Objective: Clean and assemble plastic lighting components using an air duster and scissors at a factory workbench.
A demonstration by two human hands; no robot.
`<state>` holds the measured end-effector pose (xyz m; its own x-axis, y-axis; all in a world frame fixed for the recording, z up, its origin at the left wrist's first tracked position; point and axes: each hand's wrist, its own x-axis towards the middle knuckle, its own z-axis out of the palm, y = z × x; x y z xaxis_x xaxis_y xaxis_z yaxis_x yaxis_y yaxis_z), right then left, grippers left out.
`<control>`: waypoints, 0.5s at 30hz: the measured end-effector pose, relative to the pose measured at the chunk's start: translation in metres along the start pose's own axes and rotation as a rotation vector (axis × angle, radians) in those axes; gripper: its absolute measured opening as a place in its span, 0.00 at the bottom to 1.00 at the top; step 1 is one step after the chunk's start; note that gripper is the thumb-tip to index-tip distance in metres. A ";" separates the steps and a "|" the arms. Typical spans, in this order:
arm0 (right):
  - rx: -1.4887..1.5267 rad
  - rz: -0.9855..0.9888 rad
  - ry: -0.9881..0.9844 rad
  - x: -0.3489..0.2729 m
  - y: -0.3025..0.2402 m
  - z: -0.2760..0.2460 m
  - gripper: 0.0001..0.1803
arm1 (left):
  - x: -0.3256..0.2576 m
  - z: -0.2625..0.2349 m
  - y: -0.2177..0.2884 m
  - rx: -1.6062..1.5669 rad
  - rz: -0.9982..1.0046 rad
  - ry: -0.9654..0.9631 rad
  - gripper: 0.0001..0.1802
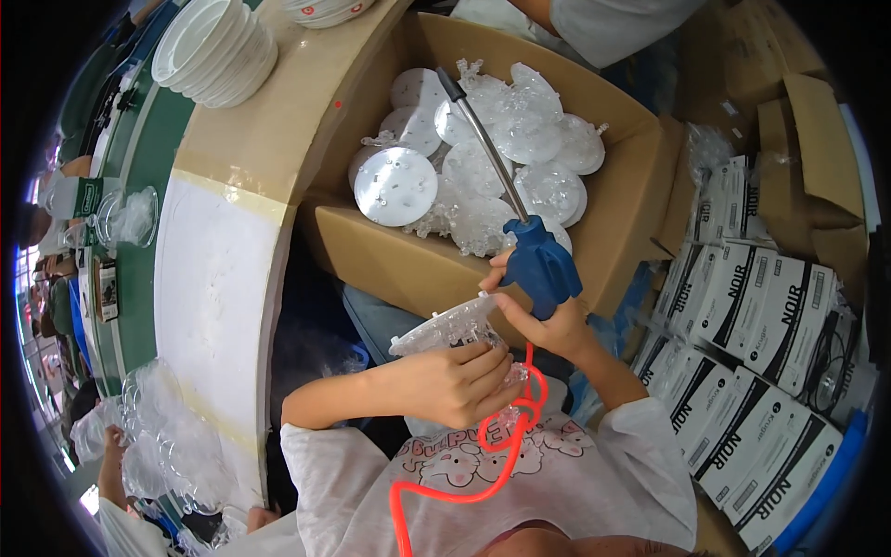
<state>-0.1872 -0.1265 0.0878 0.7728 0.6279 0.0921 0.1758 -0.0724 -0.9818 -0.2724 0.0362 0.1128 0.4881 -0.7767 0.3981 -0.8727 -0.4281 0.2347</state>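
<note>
My left hand (457,382) is closed around a white disc (450,325) with clear plastic pieces on it, held tilted in front of my chest. The blue air blow gun (540,265) with a long metal nozzle and black tip is in my right hand (555,330). The nozzle points up and away, over the cardboard box (408,255). Fingers of the right hand also touch the disc's upper right edge. A red coiled hose (506,455) hangs below the hands across my shirt. Many similar white discs (396,187) with clear pieces lie heaped in the box.
A white-topped table (212,306) runs along my left, with stacked white bowl-like parts (215,56) at its far end. Clear plastic bags (167,436) lie near its close end, beside another person's arm (113,469). Printed white cartons (756,306) are stacked at right. Another person's sleeve (613,28) is beyond the box.
</note>
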 end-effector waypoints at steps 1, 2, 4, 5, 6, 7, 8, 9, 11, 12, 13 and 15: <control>0.050 0.014 -0.011 0.000 0.000 -0.001 0.16 | 0.000 0.002 0.001 -0.019 0.012 0.058 0.17; 0.100 0.027 -0.022 0.000 -0.001 -0.002 0.16 | 0.000 0.004 0.001 -0.038 0.023 0.115 0.16; 0.091 0.062 -0.050 0.002 -0.007 -0.006 0.17 | 0.001 0.004 0.001 -0.035 0.038 0.116 0.16; 0.084 0.096 -0.084 0.003 -0.009 -0.008 0.17 | 0.002 0.004 0.001 -0.028 0.047 0.118 0.16; 0.071 0.080 -0.084 0.003 -0.006 -0.007 0.18 | 0.002 0.004 0.001 -0.029 0.048 0.117 0.16; 0.072 0.080 -0.082 0.003 -0.005 -0.008 0.18 | 0.003 0.004 0.001 -0.018 0.049 0.102 0.16; 0.016 0.062 -0.077 0.003 -0.006 -0.008 0.18 | 0.003 0.004 0.001 -0.006 0.050 0.087 0.15; -0.041 0.043 -0.073 0.004 -0.006 -0.009 0.18 | 0.003 0.004 0.001 -0.007 0.051 0.086 0.15; -0.102 0.011 -0.078 0.005 -0.004 -0.009 0.18 | 0.003 0.005 0.001 0.012 0.063 0.040 0.16; -0.163 -0.021 -0.084 0.006 -0.004 -0.009 0.18 | 0.003 0.005 0.001 0.011 0.065 0.038 0.16; -0.162 -0.020 -0.082 0.006 -0.004 -0.009 0.18 | 0.003 0.005 0.002 0.012 0.059 0.036 0.16; -0.168 0.004 -0.084 0.007 -0.004 -0.009 0.17 | 0.003 0.005 0.002 0.012 0.053 0.032 0.16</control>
<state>-0.1770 -0.1294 0.0940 0.7213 0.6894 0.0668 0.2777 -0.1995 -0.9397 -0.2729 0.0304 0.1098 0.4412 -0.7835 0.4376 -0.8973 -0.3923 0.2023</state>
